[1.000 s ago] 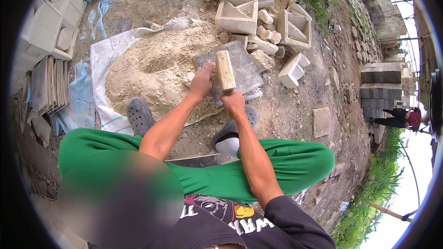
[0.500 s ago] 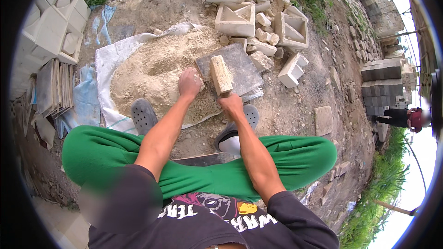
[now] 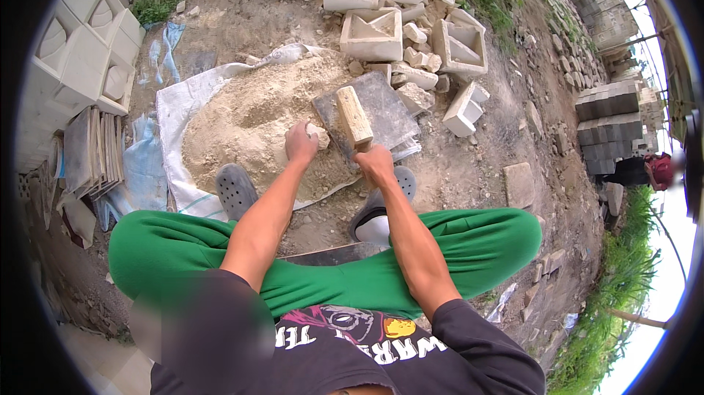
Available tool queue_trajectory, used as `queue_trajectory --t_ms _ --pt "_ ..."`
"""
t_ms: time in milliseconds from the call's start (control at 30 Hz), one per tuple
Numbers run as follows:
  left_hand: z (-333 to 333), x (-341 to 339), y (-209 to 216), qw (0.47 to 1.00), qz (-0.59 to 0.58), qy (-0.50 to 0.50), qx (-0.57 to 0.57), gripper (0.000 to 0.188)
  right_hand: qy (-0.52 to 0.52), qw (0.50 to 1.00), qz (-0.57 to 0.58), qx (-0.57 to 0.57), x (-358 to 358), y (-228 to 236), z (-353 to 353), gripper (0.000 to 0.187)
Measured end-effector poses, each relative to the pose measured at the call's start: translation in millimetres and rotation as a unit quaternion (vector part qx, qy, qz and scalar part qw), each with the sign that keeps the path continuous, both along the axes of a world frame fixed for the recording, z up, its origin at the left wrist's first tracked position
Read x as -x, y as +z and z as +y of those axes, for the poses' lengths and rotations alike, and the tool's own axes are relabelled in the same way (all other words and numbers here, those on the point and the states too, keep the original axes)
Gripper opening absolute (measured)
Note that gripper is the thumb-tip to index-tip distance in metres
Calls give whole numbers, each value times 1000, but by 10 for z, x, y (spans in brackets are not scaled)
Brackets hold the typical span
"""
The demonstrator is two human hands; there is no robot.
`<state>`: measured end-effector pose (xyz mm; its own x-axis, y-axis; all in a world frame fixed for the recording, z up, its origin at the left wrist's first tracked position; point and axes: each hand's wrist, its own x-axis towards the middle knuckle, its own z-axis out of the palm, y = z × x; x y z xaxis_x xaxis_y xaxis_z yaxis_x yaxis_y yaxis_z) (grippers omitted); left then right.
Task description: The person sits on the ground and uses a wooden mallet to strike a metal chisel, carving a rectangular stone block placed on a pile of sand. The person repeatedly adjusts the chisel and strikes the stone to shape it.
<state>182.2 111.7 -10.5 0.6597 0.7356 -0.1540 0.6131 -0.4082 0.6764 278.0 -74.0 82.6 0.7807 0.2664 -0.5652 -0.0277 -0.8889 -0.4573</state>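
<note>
Over 1 slab (image 3: 389, 111), 1 mallet (image 3: 353, 116) in right hand (image 3: 375, 165)

Your mallet (image 3: 355, 116) looks like bare wood, matt and kinda rough, and the slab (image 3: 396, 105) at the right edge of the sack (image 3: 173, 118) is dull and dusty, can't tell if stone or metal. That sack looks like woven plastic, rumpled along its far edge, under matt, crumbly powder (image 3: 242, 113). Your clogs (image 3: 236, 191) look like matt plastic, your trousers (image 3: 165, 248) soft matt cloth.

Brown dirt ground (image 3: 469, 190), green grass (image 3: 603, 314)
</note>
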Motion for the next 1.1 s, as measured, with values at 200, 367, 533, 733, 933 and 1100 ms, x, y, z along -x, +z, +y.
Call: queue_trajectory --t_ms 200,367,533,733,933,1100 --pt "4 -8 -28 1000 3 18 -8 49 -23 994 -70 -81 17 -78 -23 41" --pt "36 -31 82 995 87 46 24 56 -29 999 -27 -28 -53 -129 -85 41" --pt "138 -55 15 991 103 44 76 57 -61 992 -33 -105 11 -108 -91 43" --pt "231 -69 -89 986 99 51 124 64 -52 998 -11 -24 -127 -200 -120 40" --pt "153 -4 -6 988 82 79 105 61 -94 989 5 -115 -6 -157 -186 47" --pt "222 75 -34 968 35 107 225 46 -79 996 31 -17 -25 -252 -185 49"
